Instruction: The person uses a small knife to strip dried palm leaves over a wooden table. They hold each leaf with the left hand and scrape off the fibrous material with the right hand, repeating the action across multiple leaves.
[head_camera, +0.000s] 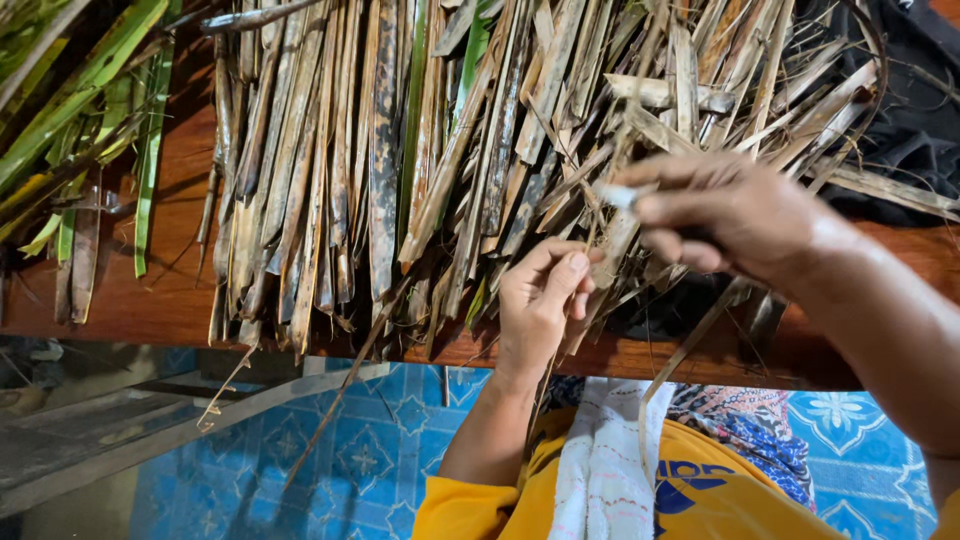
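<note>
Head view: left hand (540, 300) pinching leaf strip (612, 245)

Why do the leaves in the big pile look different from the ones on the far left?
The dried leaf strips are brown and blotchy; the green leaves look fresh. The dried pile is large and lies beside the left hand and right hand; the green ones are fewer and lie away from both hands. Both are long and narrow, lying on the wooden table.

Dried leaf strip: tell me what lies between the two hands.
In the head view, a dried leaf strip spans the gap from left hand to right hand; each grip pinches it.
</note>
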